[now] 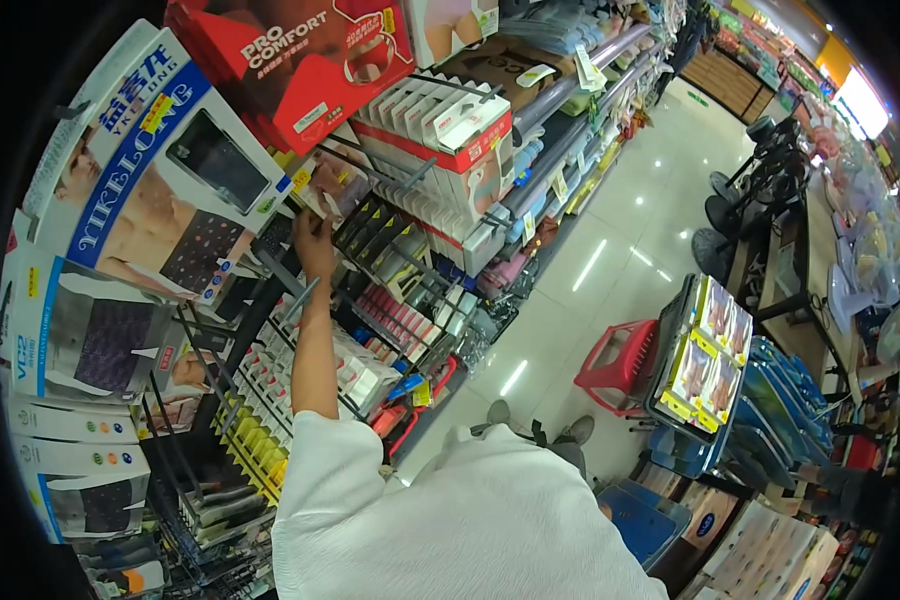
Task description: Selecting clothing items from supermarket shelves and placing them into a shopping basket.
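Note:
My left hand (pixel 315 234) reaches up into a rack of packaged underwear. Its fingers are bent around the lower left edge of a small underwear package (pixel 337 182) with a yellow corner, beside the metal hooks; the grip is partly hidden. Left of the hand hangs a large underwear box (pixel 161 180) with a blue band and a dark window. Just above is a red box (pixel 300 67), and to the right hang white boxes with red edges (pixel 450 142). My right hand is out of view beyond my white shirt.
Metal hooks (pixel 296 300) jut out around my forearm. A black crate (pixel 658 382) of yellow-edged packages (pixel 709 356) rests by a red plastic stool (pixel 619 364). Blue folding tables (pixel 772 412) lean behind it. Fans (pixel 866 255) stand along the aisle, whose tiled floor (pixel 555 337) is glossy.

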`<state>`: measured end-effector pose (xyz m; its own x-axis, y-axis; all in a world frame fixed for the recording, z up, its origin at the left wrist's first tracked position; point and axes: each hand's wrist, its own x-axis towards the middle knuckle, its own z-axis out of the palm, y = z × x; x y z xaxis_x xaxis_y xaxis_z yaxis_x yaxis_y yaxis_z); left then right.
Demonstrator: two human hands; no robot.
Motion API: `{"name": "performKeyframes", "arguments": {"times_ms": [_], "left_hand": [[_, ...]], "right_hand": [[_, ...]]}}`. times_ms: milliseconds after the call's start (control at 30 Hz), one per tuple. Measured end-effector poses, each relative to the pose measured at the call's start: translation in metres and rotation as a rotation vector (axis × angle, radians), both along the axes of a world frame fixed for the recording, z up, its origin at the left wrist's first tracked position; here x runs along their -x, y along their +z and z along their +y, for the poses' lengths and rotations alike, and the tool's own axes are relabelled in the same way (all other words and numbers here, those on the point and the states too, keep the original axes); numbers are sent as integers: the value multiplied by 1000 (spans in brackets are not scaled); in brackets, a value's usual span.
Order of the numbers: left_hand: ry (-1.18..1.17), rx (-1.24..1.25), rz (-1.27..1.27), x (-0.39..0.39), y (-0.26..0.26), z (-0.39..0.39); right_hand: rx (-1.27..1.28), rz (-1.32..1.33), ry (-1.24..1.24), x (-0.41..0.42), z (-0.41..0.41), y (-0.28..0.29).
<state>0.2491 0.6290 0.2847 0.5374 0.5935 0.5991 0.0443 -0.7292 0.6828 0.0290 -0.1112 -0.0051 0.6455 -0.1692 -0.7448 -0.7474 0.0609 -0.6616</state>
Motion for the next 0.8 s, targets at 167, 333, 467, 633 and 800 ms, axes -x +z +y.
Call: {"name": "performKeyframes", "arguments": {"times_ms": [167,333,467,633,800], "left_hand": [[-95,66,91,26,-8,27],[-227,184,97,28,20,-40],[-276,111,166,49,26,-63],[-339,230,179,67,39,-114],[-497,239,211,82,70,-158]], "right_hand": [[-36,-21,95,-9,41,-9],[157,46,263,-38,47,-8],[34,71,131,-28,42,-9],[211,-154,440,-16,14,-10],[387,-356,755,66,6,-18]]}}
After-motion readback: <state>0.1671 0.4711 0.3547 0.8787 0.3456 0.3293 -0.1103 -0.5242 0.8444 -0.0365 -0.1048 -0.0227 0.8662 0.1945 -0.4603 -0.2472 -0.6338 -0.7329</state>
